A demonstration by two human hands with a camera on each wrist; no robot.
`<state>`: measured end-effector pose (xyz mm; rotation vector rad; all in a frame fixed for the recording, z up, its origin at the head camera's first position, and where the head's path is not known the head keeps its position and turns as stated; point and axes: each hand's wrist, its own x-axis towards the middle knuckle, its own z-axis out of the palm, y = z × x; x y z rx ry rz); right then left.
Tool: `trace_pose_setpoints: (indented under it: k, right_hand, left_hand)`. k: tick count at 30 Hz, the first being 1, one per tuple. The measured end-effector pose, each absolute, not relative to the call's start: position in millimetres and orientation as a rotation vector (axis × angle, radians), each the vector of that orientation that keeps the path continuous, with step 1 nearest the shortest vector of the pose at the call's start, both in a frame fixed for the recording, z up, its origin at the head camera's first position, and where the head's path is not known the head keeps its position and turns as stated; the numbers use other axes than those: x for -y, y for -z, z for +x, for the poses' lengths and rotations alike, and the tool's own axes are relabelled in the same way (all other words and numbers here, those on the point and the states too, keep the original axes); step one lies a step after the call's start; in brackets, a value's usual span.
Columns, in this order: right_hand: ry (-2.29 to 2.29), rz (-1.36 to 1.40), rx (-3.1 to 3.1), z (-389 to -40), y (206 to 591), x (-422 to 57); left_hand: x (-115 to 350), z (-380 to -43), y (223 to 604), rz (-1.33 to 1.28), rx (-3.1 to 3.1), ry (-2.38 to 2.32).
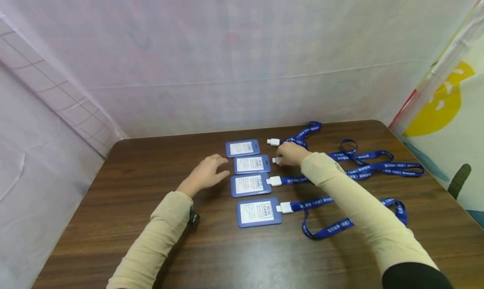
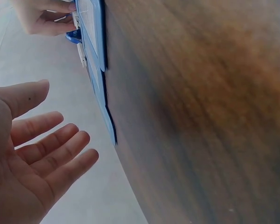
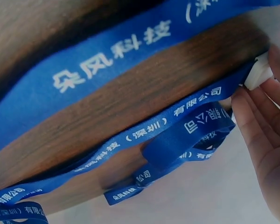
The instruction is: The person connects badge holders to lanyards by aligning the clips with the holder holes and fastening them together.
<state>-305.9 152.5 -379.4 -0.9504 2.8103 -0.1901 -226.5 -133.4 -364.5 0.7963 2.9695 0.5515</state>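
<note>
My right hand (image 1: 293,153) pinches the white clip (image 3: 259,73) of a blue lanyard (image 3: 144,130) between thumb and fingers. Just left of that clip lies the second blue card holder (image 1: 252,164) from the back, its slot end facing the clip. My left hand (image 1: 206,174) hovers beside the left ends of the card holders, fingers spread and relaxed, holding nothing; its palm shows in the left wrist view. The farthest card holder (image 1: 243,148) lies apart from its lanyard's white clip (image 1: 273,142).
Two nearer card holders, the third (image 1: 251,185) and the front one (image 1: 259,212), have white clips at their right ends. Blue lanyard straps (image 1: 401,169) spread over the right side of the brown wooden table (image 1: 151,163). A pale cloth (image 1: 227,70) hangs behind the table.
</note>
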Motion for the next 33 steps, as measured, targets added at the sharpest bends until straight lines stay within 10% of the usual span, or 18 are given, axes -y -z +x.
trace_pose_setpoints:
  k: [33]
  right_hand:
    - [0.185, -0.942, -2.840, -308.6, 385.2, -153.6]
  left_hand:
    - [96.8, -276.6, 370.6, 0.858, -2.879, -0.394]
